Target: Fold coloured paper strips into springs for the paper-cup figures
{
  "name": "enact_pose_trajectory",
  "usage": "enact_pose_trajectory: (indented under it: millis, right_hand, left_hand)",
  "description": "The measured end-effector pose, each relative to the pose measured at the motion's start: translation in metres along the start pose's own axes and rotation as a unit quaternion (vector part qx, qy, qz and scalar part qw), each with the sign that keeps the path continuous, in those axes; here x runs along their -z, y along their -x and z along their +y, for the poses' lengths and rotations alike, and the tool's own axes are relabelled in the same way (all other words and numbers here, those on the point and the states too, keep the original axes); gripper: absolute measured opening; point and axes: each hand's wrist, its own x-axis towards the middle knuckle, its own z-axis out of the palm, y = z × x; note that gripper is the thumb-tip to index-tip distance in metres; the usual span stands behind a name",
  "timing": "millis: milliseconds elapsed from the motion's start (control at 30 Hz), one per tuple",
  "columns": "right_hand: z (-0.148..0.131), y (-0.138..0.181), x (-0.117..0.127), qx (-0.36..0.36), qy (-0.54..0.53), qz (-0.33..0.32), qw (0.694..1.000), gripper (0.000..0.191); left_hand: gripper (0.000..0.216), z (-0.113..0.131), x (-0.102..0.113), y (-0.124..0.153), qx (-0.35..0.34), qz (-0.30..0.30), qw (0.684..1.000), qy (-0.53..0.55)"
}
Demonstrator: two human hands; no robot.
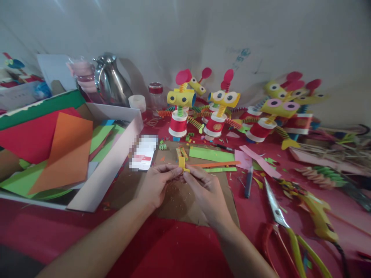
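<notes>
A small folded yellow paper strip (182, 162) stands up between my two hands, one end upright and another end pointing right. My left hand (159, 179) pinches it from the left, thumb and fingers pressed together. From the right, my right hand (204, 185) grips the same strip near its fold. Beneath both hands lies a brown cardboard sheet (176, 210). Just beyond the fingertips are an orange-and-green folded paper spring (182, 153), a wide green paper strip (211, 154) and a narrow orange strip (222, 164).
Paper-cup figures (214, 123) line the wall side. A box of coloured paper (98, 181) stands left, with a phone (144, 152) beside it. To the right are a marker-like pen (248, 181), scissors (278, 216) and a yellow glue gun (321, 218) with a cord.
</notes>
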Motion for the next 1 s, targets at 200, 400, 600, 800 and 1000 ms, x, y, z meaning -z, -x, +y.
enact_pose_trajectory:
  millis: [200,400,600,800,1000]
  right_hand:
    - [0.008,-0.001,-0.002,-0.046,-0.056,0.035,0.997,0.018]
    - [0.007,-0.001,0.0,-0.052,-0.041,0.046,0.997,0.012]
    - [0.005,-0.003,0.002,-0.056,-0.027,0.052,0.997,0.014]
    - [0.004,-0.008,0.008,-0.063,-0.007,0.041,0.997,0.013]
    - [0.004,-0.005,0.005,-0.068,-0.052,0.039,0.996,0.018]
  left_hand:
    - [0.021,-0.001,0.0,0.001,-0.015,-0.002,1.0,-0.009]
    - [0.021,-0.001,0.002,0.002,-0.012,-0.004,1.0,0.008]
    - [0.015,0.006,0.005,0.002,-0.036,-0.03,0.996,-0.078]
    - [0.01,0.006,0.007,0.002,-0.041,-0.079,0.99,-0.109]
    - [0.009,0.001,0.003,0.002,-0.056,-0.046,0.996,-0.052]
